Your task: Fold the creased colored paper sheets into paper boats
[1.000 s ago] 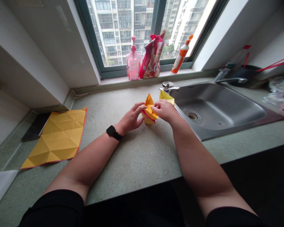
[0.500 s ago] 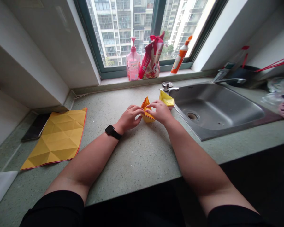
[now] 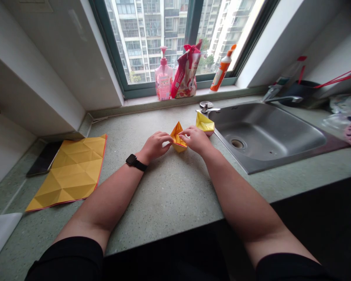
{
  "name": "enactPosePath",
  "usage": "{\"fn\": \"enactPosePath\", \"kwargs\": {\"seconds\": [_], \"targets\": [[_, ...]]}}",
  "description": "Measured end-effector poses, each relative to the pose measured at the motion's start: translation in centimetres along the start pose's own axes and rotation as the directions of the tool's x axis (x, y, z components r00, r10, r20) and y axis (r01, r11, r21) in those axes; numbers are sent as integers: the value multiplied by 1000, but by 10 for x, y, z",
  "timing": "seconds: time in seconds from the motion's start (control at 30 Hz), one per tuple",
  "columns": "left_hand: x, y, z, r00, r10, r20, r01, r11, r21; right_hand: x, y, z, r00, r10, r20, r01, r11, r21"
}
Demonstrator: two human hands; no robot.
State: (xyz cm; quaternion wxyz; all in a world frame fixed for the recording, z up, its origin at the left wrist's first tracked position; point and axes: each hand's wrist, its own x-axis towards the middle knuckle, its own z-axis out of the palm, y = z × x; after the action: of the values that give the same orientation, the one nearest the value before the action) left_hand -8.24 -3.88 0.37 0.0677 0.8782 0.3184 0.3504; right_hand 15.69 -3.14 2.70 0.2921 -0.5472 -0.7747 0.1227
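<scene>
An orange-gold folded paper boat (image 3: pixel 179 145) stands on the speckled counter between my hands, its pointed tip upward. My left hand (image 3: pixel 155 146) pinches its left edge, fingers closed on the paper. From the other side my right hand (image 3: pixel 196 139) grips its right edge with thumb and fingertips, and part of the paper is hidden behind them. Just beyond my right hand sits a second, yellow folded paper boat (image 3: pixel 205 123), near the sink corner and apart from the first.
Creased gold paper sheets with red edges (image 3: pixel 73 168) lie at the left, over a dark flat phone-like object (image 3: pixel 42 158). A steel sink (image 3: pixel 269 132) is set in at the right. A pink pump bottle (image 3: pixel 163 80), a red bag (image 3: pixel 187 74) and an orange-white bottle (image 3: pixel 222 70) line the sill.
Both hands and the orange-gold paper boat have shifted slightly left. The boat shows a little more between the fingers. The yellow one stays in place.
</scene>
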Motion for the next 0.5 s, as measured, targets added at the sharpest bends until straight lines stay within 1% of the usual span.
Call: {"fn": "enactPosePath", "kwargs": {"seconds": [0.07,0.17,0.27,0.37,0.43,0.5], "targets": [[-1,-2,-1,1000,3,13,-3,1000,-6,-1,-3,-1,1000,-17,-5,17,1000,21],[-1,-3,-1,1000,11,1,-11,1000,-10,-1,-6,-1,999,-36,11,36,998,46],[-1,-3,0,1000,21,0,-21,1000,-19,-1,-9,0,999,-10,36,8,998,62],[-2,-4,0,1000,7,9,-7,1000,-28,0,-10,-2,999,31,41,-35,995,91],[-2,-4,-1,1000,-2,1,2,1000,-24,1,-9,-8,998,54,-17,-52,991,124],[-2,-3,-1,1000,7,-11,-7,1000,-9,2,-6,-17,984,91,-154,-62,982,179]]}}
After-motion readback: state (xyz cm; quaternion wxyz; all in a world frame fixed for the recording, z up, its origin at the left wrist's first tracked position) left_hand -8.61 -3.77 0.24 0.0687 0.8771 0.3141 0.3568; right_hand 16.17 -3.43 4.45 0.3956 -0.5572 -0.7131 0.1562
